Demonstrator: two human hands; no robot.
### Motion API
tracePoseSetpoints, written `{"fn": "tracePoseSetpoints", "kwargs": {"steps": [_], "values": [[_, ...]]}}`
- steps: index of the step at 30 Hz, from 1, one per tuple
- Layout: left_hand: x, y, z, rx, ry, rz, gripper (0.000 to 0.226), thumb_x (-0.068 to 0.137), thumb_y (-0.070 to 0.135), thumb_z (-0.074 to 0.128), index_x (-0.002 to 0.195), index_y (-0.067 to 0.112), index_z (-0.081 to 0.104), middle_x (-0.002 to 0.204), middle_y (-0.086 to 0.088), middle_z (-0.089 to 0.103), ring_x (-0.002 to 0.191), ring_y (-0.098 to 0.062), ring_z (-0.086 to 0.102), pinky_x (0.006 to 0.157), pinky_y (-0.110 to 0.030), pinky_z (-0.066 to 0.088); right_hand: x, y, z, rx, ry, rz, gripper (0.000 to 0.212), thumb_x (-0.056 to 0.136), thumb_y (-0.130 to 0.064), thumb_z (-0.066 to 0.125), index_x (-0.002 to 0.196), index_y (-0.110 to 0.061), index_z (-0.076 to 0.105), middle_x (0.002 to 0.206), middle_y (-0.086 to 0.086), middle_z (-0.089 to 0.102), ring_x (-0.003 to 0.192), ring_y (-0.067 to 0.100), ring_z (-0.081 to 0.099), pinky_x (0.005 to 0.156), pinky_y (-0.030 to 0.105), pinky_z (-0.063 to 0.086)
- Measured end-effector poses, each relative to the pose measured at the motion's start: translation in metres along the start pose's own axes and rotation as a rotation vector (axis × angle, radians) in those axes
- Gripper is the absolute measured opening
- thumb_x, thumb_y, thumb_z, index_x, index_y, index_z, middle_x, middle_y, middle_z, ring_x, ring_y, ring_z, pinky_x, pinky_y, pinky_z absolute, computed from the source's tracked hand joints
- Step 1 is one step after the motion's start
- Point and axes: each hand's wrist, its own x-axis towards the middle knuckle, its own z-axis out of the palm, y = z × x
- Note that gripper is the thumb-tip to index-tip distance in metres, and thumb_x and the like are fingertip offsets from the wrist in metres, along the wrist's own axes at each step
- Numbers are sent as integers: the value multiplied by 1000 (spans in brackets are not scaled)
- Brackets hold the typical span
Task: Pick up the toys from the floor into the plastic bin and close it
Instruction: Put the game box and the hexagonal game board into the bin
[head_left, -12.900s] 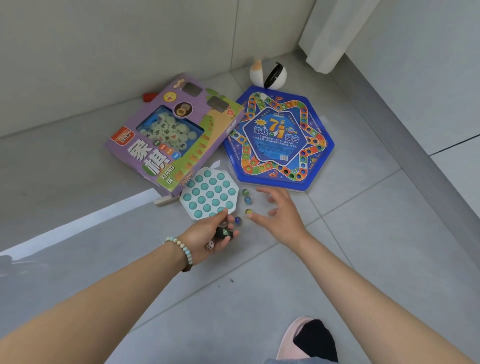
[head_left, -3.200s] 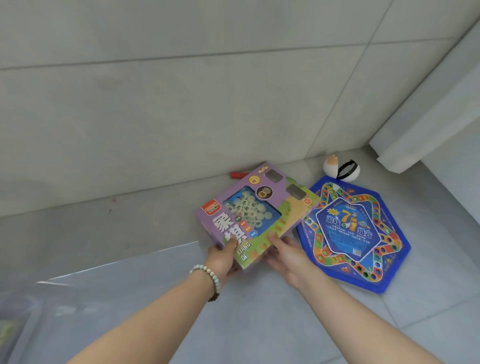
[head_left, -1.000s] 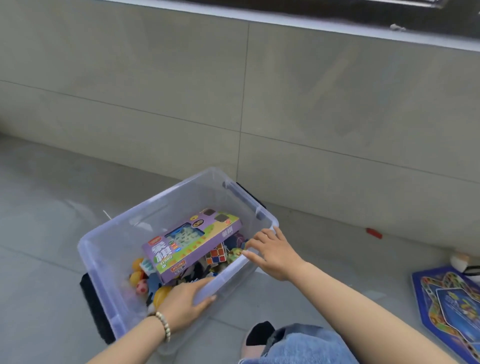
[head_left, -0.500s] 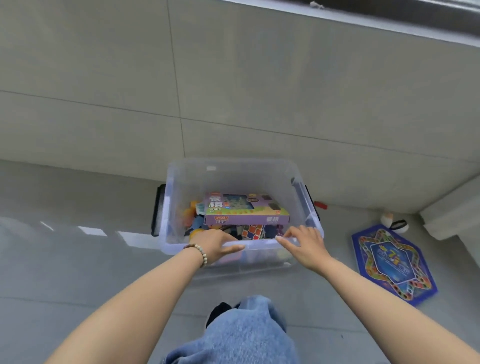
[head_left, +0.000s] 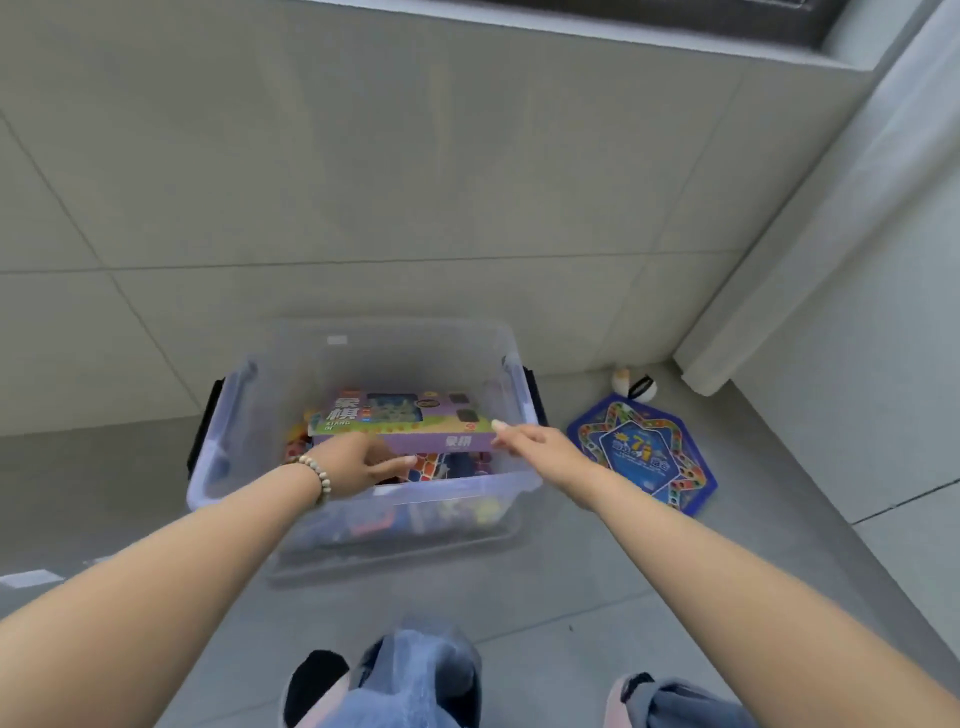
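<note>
**Both hands at the game box in the bin**

A clear plastic bin (head_left: 467, 487) stands on the floor (head_left: 571, 597), with a purple game box (head_left: 405, 422) lying flat on the toys inside. The left hand (head_left: 358, 462), fingers straight, touches the box's near left edge. The right hand (head_left: 540, 447) touches its near right corner; whether it pinches cannot be told. A blue hexagonal board (head_left: 644, 452) lies right of the bin.

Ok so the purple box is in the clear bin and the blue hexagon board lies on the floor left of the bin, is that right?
Not the left: in the head view the blue hexagon board lies on the floor right of the clear bin. The purple box is in the bin.
</note>
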Motion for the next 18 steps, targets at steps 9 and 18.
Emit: {"fn": "tracePoseSetpoints", "kwargs": {"steps": [9, 18], "values": [[120, 203, 32, -519, 181, 269, 32, 86, 41, 62, 106, 17, 64, 100, 4, 68, 96, -11, 64, 88, -26, 50, 3, 121, -176, 271, 367, 219, 47, 81, -59, 58, 114, -24, 56, 122, -3, 55, 114, 18, 51, 98, 35, 42], [284, 250, 113, -275, -239, -27, 85, 81, 56, 59, 146, 15, 22, 147, -2, 37, 128, -23, 46, 95, -30, 43, 95, 242, -203, 668, 541, 308, 71, 69, -61, 66, 126, -25, 46, 126, 2, 58, 106, 18, 59, 76, 30, 49]]}}
